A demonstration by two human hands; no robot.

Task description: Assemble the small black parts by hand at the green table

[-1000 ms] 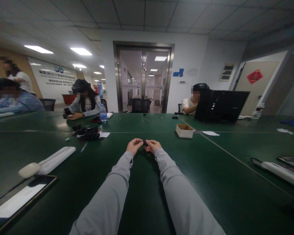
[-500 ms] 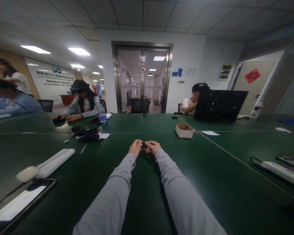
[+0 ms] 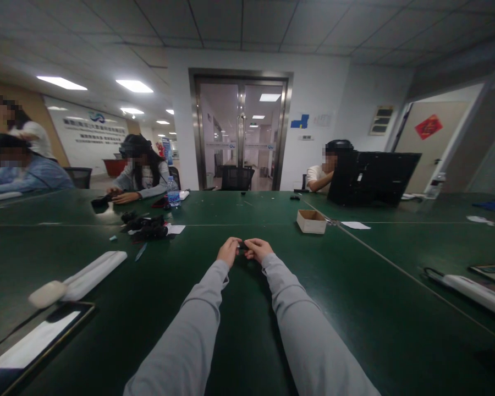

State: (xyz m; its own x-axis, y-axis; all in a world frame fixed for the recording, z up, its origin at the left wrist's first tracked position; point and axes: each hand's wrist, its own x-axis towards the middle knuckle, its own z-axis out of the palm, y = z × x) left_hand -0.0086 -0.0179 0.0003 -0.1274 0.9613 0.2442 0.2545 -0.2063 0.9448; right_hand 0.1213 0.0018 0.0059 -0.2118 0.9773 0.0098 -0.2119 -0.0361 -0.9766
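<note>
My left hand (image 3: 228, 251) and my right hand (image 3: 257, 249) meet over the middle of the green table (image 3: 355, 308), arms stretched out in grey sleeves. Both hands are closed, fingertips pinching a small dark object (image 3: 242, 247) between them. It is too small to name. A small cardboard box (image 3: 311, 221) stands beyond my right hand.
A white power strip (image 3: 94, 268) and a tablet (image 3: 33, 344) lie at the left, another power strip (image 3: 474, 289) at the right. A heap of black parts (image 3: 146, 226) and a water bottle (image 3: 173, 191) lie farther off. Several people sit around the table; one is behind a black laptop (image 3: 371, 179).
My hands stay together and have sunk slightly toward the table. The person at the far left has lowered a dark object onto the table.
</note>
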